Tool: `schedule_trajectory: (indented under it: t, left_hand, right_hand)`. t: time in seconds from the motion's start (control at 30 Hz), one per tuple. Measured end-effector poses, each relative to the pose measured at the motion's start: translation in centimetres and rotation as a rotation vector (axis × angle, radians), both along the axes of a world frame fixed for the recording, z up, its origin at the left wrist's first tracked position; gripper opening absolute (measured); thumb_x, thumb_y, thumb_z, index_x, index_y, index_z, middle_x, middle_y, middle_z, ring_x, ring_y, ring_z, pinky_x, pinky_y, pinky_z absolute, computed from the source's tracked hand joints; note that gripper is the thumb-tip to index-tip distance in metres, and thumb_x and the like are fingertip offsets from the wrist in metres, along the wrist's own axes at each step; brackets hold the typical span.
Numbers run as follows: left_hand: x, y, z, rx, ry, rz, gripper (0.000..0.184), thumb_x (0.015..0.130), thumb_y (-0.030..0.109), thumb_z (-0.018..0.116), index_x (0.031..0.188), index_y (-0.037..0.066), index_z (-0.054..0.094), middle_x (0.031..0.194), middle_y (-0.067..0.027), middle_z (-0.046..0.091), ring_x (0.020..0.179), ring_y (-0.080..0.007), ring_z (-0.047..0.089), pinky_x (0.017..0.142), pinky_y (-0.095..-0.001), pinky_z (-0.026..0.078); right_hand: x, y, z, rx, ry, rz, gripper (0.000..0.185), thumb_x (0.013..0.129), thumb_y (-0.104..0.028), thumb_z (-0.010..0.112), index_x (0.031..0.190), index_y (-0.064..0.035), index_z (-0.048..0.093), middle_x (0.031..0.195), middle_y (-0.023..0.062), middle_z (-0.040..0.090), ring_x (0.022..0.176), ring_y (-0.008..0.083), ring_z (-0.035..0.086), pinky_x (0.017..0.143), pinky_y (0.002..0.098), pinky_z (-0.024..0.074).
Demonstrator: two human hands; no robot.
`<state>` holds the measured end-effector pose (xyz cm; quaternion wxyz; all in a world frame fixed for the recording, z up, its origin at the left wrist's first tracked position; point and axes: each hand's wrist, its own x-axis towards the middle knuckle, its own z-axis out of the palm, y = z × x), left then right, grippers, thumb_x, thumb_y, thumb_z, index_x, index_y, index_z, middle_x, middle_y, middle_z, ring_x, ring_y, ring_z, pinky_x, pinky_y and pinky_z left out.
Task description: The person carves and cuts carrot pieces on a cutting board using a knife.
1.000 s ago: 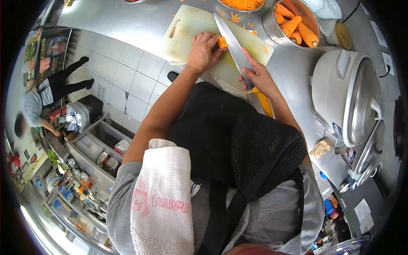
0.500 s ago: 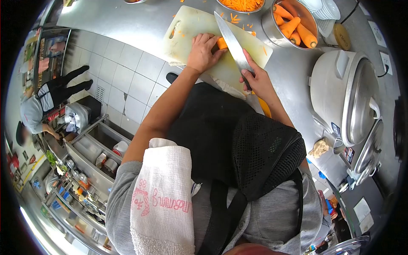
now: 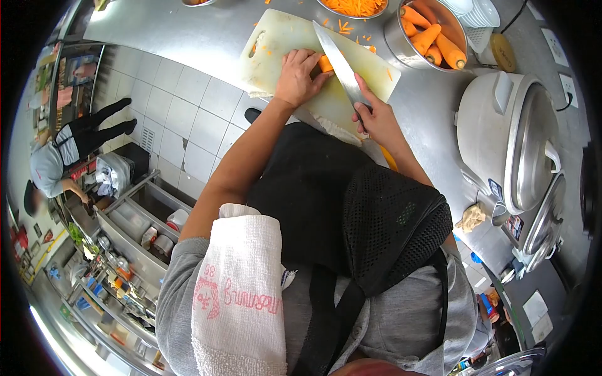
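Head view, surface: a grey metal surface [image 3: 426, 103] is spread across the upper part, with the cutting work laid near its front edge.
Co-worker: another person [image 3: 47, 166], in a grey top and dark trousers, is seen at the far left, one arm extended over a sink unit [image 3: 122, 247].
Cooker: a large pale cooker [image 3: 486, 141] with a metal lid is seen at the right, well apart from the cutting work.
Board: a pale cutting board [image 3: 282, 44] is laid at a slant; a white cloth [image 3: 259, 94] is partly seen at its near edge.
Carrot pot: whole carrots [image 3: 448, 50] are held in a metal pot [image 3: 397, 47], just beyond the right corner of the board.
Shreds bowl: orange shreds [image 3: 354, 5] are heaped in a metal bowl [image 3: 359, 18], cut off by the top edge.
Knife: a broad knife [image 3: 342, 67] is gripped at its handle by the closed right hand [image 3: 379, 119], its tip pointed forward and left.
Left hand: the left hand [image 3: 299, 78] is curled narrowly, its fingers and thumb closed on a carrot piece.
Carrot piece: the carrot piece [image 3: 325, 63] is held down on the board, beside the blade; whether the two are touching cannot be told.
Loose shreds: a few strips [image 3: 344, 27] are scattered near the bowl.
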<state>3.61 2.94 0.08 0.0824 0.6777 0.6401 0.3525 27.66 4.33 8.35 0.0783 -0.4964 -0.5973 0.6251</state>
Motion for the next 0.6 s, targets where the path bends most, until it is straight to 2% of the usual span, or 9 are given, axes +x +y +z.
schedule_trajectory:
  t: [0.07, 0.13, 0.33, 0.37, 0.43, 0.47, 0.53, 0.57, 0.6]
  left_hand:
    - [0.0, 0.0, -0.1, 0.002, 0.001, -0.007, 0.046, 0.081, 0.027, 0.086, 0.119, 0.005, 0.072, 0.115, -0.0106, 0.067, 0.111, -0.0326, 0.059, 0.099, -0.0441, 0.044]
    - [-0.1, 0.0, -0.2, 0.024, 0.018, -0.013, 0.047, 0.082, 0.030, 0.085, 0.122, 0.008, 0.072, 0.114, -0.0094, 0.067, 0.108, -0.0324, 0.060, 0.096, -0.0442, 0.044]
    - [-0.2, 0.1, -0.4, 0.048, 0.027, -0.024, 0.048, 0.082, 0.031, 0.085, 0.121, 0.007, 0.071, 0.113, -0.0092, 0.067, 0.107, -0.0326, 0.059, 0.096, -0.0452, 0.043]
    - [-0.1, 0.1, -0.3, 0.051, 0.026, -0.024, 0.048, 0.082, 0.031, 0.085, 0.121, 0.007, 0.071, 0.113, -0.0092, 0.067, 0.107, -0.0326, 0.059, 0.096, -0.0452, 0.043]
    - [-0.1, 0.0, -0.1, 0.021, 0.045, -0.012, 0.048, 0.082, 0.031, 0.085, 0.121, 0.006, 0.071, 0.113, -0.0094, 0.067, 0.107, -0.0326, 0.059, 0.096, -0.0456, 0.043]
    - [-0.1, 0.0, -0.1, 0.025, 0.046, -0.011, 0.048, 0.082, 0.031, 0.085, 0.121, 0.006, 0.071, 0.113, -0.0094, 0.067, 0.107, -0.0326, 0.059, 0.096, -0.0456, 0.043]
    - [0.0, 0.0, 0.0, 0.021, 0.058, 0.011, 0.047, 0.082, 0.029, 0.085, 0.120, 0.005, 0.072, 0.114, -0.0110, 0.067, 0.110, -0.0329, 0.059, 0.098, -0.0451, 0.044]
    - [0.0, 0.0, 0.0, 0.022, 0.057, 0.013, 0.047, 0.082, 0.029, 0.085, 0.120, 0.005, 0.072, 0.114, -0.0110, 0.067, 0.110, -0.0329, 0.059, 0.098, -0.0451, 0.044]
    - [0.0, 0.0, -0.1, 0.029, 0.042, 0.007, 0.047, 0.082, 0.029, 0.085, 0.120, 0.005, 0.072, 0.115, -0.0112, 0.067, 0.110, -0.0330, 0.059, 0.099, -0.0451, 0.044]
  right_hand:
    - [-0.4, 0.0, 0.5, 0.030, -0.024, 0.002, 0.066, 0.107, -0.012, 0.054, 0.165, -0.0348, 0.035, 0.077, 0.0039, 0.065, 0.055, 0.0093, 0.057, 0.058, 0.0264, 0.0524]
    - [-0.7, 0.0, 1.1, 0.068, -0.090, 0.043, 0.066, 0.105, -0.010, 0.054, 0.165, -0.0313, 0.036, 0.077, 0.0082, 0.066, 0.058, 0.0161, 0.062, 0.066, 0.0347, 0.0565]
    - [-1.0, 0.0, 0.3, 0.269, -0.097, 0.089, 0.067, 0.103, -0.008, 0.054, 0.163, -0.0310, 0.038, 0.079, 0.0151, 0.068, 0.073, 0.0314, 0.070, 0.076, 0.0426, 0.0576]
    - [-0.9, 0.1, 0.4, 0.271, -0.098, 0.089, 0.067, 0.103, -0.008, 0.054, 0.163, -0.0310, 0.038, 0.079, 0.0151, 0.068, 0.073, 0.0314, 0.070, 0.076, 0.0426, 0.0576]
    - [-0.6, 0.5, 0.7, 0.645, -0.373, 0.248, 0.068, 0.102, -0.007, 0.054, 0.163, -0.0323, 0.038, 0.080, 0.0178, 0.069, 0.073, 0.0362, 0.071, 0.076, 0.0452, 0.0578]
    - [-0.5, 0.7, 0.7, 0.649, -0.372, 0.247, 0.068, 0.102, -0.007, 0.054, 0.163, -0.0323, 0.038, 0.080, 0.0178, 0.069, 0.073, 0.0362, 0.071, 0.076, 0.0452, 0.0578]
    - [-0.2, 1.1, 0.5, 0.681, -0.587, 0.237, 0.068, 0.102, -0.008, 0.054, 0.163, -0.0339, 0.038, 0.081, 0.0190, 0.069, 0.070, 0.0369, 0.070, 0.075, 0.0459, 0.0584]
    - [0.2, 1.2, 0.4, 0.682, -0.587, 0.238, 0.068, 0.102, -0.008, 0.054, 0.163, -0.0339, 0.038, 0.081, 0.0190, 0.069, 0.070, 0.0369, 0.070, 0.075, 0.0459, 0.0584]
    - [0.7, 1.3, 0.3, 0.537, -0.378, 0.145, 0.067, 0.103, -0.010, 0.054, 0.163, -0.0346, 0.037, 0.080, 0.0174, 0.069, 0.066, 0.0336, 0.069, 0.073, 0.0441, 0.0585]
